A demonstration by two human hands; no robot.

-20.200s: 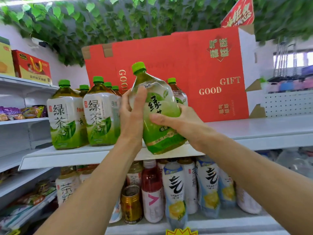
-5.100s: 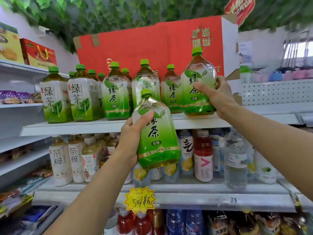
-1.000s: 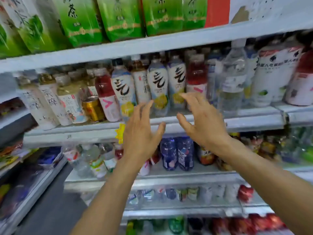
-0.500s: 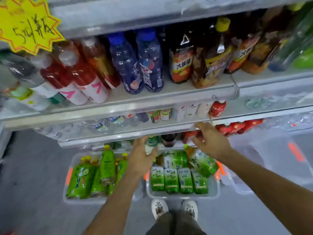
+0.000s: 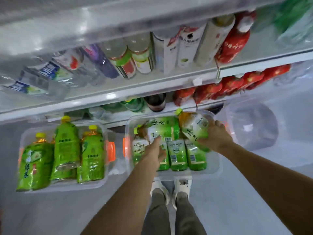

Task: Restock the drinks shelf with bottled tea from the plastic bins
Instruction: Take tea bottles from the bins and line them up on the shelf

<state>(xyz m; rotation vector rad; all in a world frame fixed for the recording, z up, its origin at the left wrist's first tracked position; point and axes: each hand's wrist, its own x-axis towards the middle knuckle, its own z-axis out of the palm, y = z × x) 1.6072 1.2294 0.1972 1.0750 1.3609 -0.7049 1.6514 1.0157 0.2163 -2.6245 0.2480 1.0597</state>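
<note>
The right hand (image 5: 215,139) curls its fingers and thumb round the lower body of a green-labelled plastic tea bottle with a yellow-green cap (image 5: 194,128), which lies tilted in the clear plastic bin on the floor in front of the feet (image 5: 214,168); its long axis runs from the palm up and leftward, cap pointing toward the shelving. The left hand (image 5: 155,149) reaches down into the same bin, its fingertips on a second green-labelled tea bottle lying crosswise (image 5: 160,128), but whether they are closing round it or merely touching cannot be told. That bottle lies just beyond the left fingers, so the left hand is the nearer one for it. Beneath these two, a row of further tea bottles (image 5: 177,155) lies side by side, bases toward the person. A second clear plastic bin (image 5: 64,186), to the left and apart from the first, holds several more green tea bottles. An upturned clear tub (image 5: 252,126) sits to the right. The drinks shelf being restocked is not in view; only lower shelves (image 5: 105,97) of other drinks show.
</note>
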